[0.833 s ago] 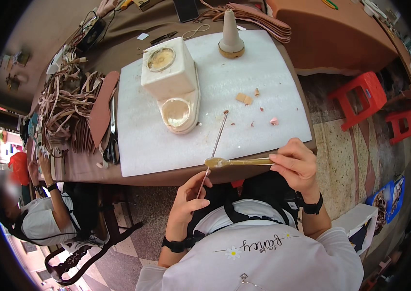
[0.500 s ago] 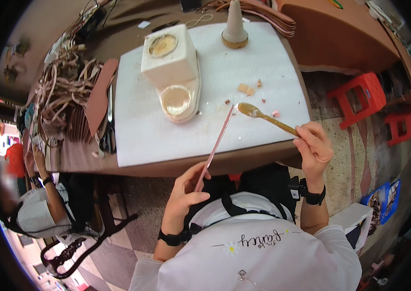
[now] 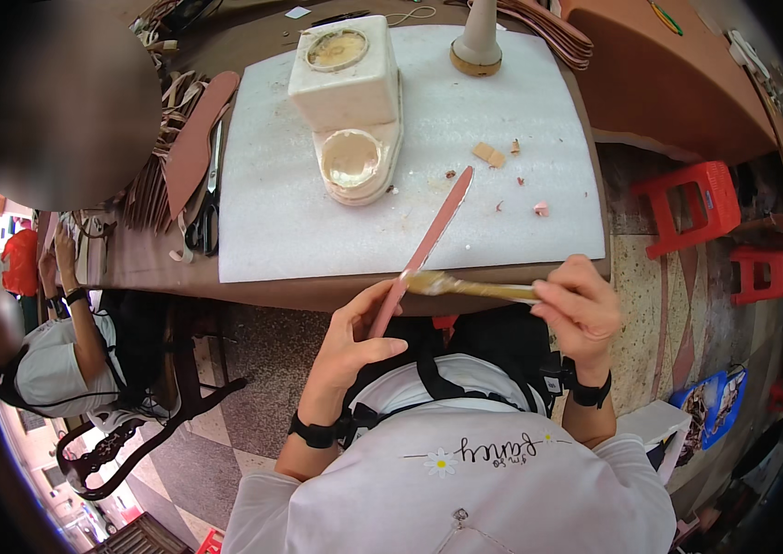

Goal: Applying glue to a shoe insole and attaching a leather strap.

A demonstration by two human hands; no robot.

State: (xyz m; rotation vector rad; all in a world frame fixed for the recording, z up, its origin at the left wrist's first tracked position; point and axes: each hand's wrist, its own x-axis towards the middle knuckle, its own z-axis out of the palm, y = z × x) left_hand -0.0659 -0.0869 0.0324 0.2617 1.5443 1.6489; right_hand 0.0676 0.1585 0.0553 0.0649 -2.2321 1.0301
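pink leather strip ran up-right from the left hand pinching its near end; the right hand gripped a brush lying crosswise, bristles touching it.

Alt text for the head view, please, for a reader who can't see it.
Seen from above, a person's left hand holds a long pink strip while the right hand touches a glue-coated brush to it. Behind lie a white mat, a cream glue tub and scissors.
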